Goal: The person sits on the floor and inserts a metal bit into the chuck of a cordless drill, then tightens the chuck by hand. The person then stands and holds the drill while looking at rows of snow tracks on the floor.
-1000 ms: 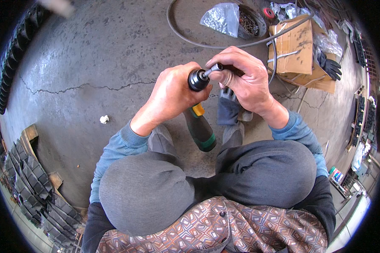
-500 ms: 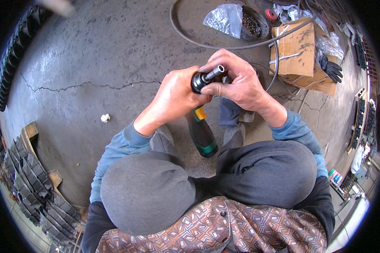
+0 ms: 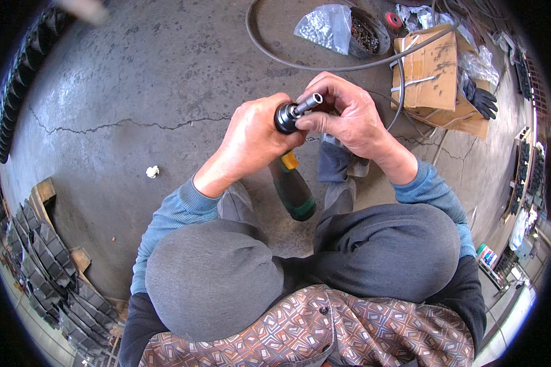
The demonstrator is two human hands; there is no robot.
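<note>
A power drill with a dark green grip (image 3: 292,192) and a yellow part hangs between my knees, its black chuck (image 3: 285,118) turned up toward me. A silver socket bit (image 3: 308,104) sticks out of the chuck, tilted to the upper right. My left hand (image 3: 256,127) is wrapped round the drill's head. My right hand (image 3: 349,116) is curled from the other side, thumb and forefinger pinching at the front rim of the chuck, with the bit passing between them. Its other fingertips are partly hidden, so whether they hold anything small cannot be seen.
A clear bag of small pale metal parts (image 3: 327,29) and a bowl of dark hardware (image 3: 367,35) lie ahead. To their right stands a torn cardboard box (image 3: 427,70) with a black glove (image 3: 482,101). A hose (image 3: 300,65) loops across the floor. Dark metal parts (image 3: 40,251) are stacked at left.
The drill's grip has swung slightly up, and its chuck has shifted a little left. My right thumb and forefinger have moved slightly along with the chuck.
</note>
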